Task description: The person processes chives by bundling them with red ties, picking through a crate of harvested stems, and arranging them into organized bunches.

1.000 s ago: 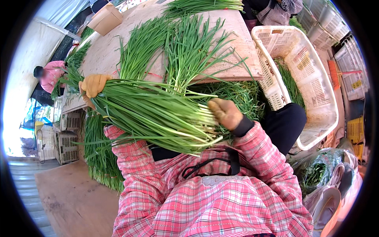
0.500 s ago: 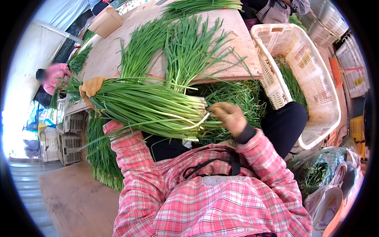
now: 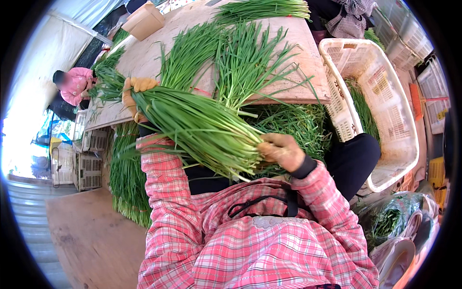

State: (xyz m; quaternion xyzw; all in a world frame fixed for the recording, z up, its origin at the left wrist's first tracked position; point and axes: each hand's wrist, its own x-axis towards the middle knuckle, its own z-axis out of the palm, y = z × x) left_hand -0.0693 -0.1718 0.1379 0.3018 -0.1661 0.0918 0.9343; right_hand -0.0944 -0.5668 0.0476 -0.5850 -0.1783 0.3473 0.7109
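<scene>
A thick bunch of garlic chives (image 3: 202, 130) lies slanted above my lap, its leafy tips at the upper left and its pale stalk ends at the lower right. My left hand (image 3: 137, 94), in a tan glove, is closed round the leafy part. At the stalk ends, my right hand (image 3: 284, 151) has its fingers curled against the bunch, slightly blurred. On the board table (image 3: 305, 62) beyond lie two loose bundles of chives, a left one (image 3: 187, 58) and a right one (image 3: 245, 62). A pink-red tie shows beside the left bundle.
Loose green leaves (image 3: 298, 125) are heaped below the table edge. To the right stands a white plastic crate (image 3: 385, 96) with chives inside. More chives (image 3: 127, 178) stand at my left. A co-worker in pink (image 3: 77, 86) sits far left; another person (image 3: 346, 19) is behind the crate.
The bunch has tilted, its stalk ends dropping toward my lap. My left hand has risen and shifted right with it; my right hand has moved onto the stalk ends. The view has shifted slightly.
</scene>
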